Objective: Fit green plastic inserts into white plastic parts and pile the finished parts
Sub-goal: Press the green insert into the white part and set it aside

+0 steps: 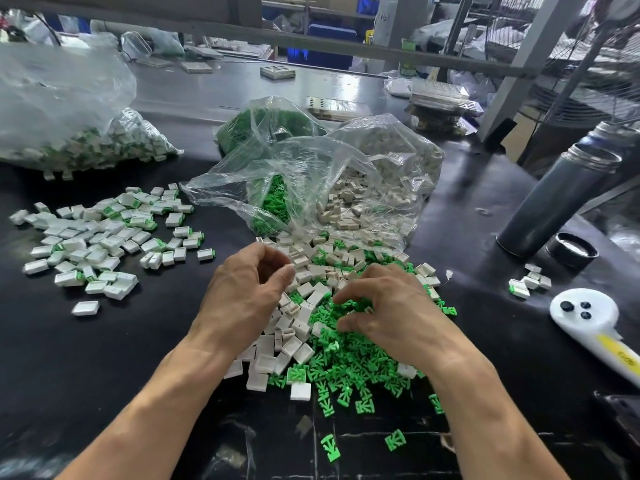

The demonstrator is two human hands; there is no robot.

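1. Workshop bench, black top, shelving and clutter behind. Clear bags of stock sit in the middle, 1 w/ green pcs, 1 w/ white.
2. Loose supply right in front: white parts spilled on the left side of the heap, green inserts on the right and nearer edge.
3. Finished pile is off to the left, well apart from the heap, white shells w/ green showing at the ends.
4. Left hand hovers over the white parts, fingers curled, thumb and fingertip close together. Can't tell if there's anything pinched in there.
5. Right hand is down on the green inserts, fingers curled into them, looks like picking 1 but nothing clearly held.
6. So imo it's the pick-up step, not fitting yet. Next needs 1 white + 1 green singled out, insert lined up w/ the shell's opening, then pressed in.
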